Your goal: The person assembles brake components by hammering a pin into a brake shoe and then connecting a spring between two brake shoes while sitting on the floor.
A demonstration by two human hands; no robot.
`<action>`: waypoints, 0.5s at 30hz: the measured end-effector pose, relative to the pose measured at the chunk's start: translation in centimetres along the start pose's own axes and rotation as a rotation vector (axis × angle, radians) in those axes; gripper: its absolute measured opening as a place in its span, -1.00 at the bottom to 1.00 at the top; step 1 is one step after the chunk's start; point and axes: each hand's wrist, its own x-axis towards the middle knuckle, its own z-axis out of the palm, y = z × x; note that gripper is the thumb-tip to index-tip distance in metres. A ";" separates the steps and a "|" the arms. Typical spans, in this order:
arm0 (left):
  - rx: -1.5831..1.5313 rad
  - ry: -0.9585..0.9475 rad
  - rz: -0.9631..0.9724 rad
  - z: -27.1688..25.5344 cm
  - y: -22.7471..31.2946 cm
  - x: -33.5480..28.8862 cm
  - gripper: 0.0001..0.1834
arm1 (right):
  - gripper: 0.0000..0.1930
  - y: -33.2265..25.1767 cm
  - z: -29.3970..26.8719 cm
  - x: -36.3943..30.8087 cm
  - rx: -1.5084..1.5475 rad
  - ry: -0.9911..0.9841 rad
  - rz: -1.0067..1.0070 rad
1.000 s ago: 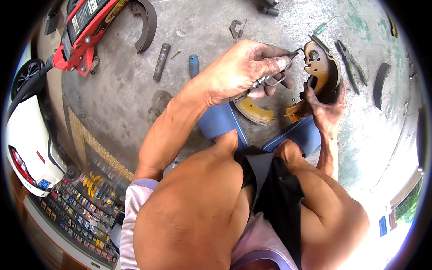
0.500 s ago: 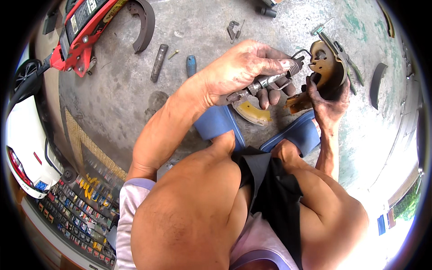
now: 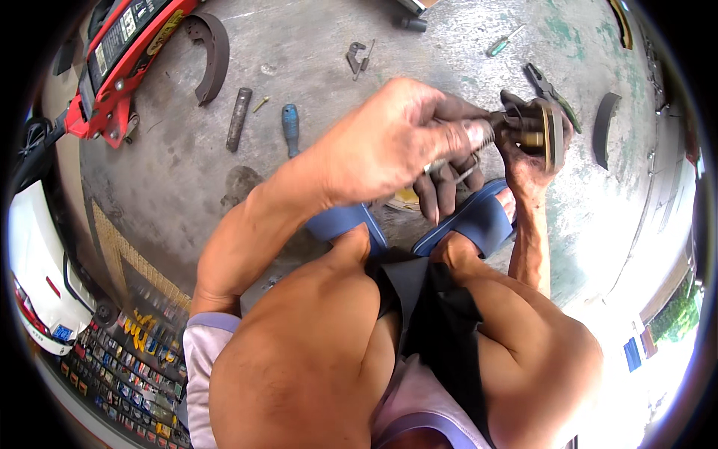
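My left hand (image 3: 415, 146), with darkened fingertips, is closed on a metal adjuster rod fitted with a coil spring (image 3: 485, 136); much of it lies behind the fingers. To its right, my right hand (image 3: 532, 170) grips a yellowish-brown brake shoe (image 3: 553, 138), now seen nearly edge-on. The spring end meets or nearly meets the shoe; whether they touch I cannot tell. Below my left hand, part of another yellowish shoe (image 3: 406, 200) shows on the floor between my blue slippers (image 3: 479, 221).
On the concrete lie a blue-handled screwdriver (image 3: 290, 127), a dark metal bar (image 3: 239, 120), a bolt (image 3: 261, 104), curved brake shoes (image 3: 213, 63) (image 3: 605, 131), pliers (image 3: 552, 91) and a green screwdriver (image 3: 504, 42). A red floor jack (image 3: 116, 90) stands upper left, near a white car (image 3: 45, 254).
My right hand has turned the brake shoe from its open inner side to nearly edge-on. My left hand has brought the adjuster and spring closer to it. The whole view has shifted slightly.
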 end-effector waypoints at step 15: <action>0.609 -0.022 0.533 2.9 -1.7 -1.0 -0.58 | -0.41 1.1 -4.0 2.7 0.031 0.085 -0.683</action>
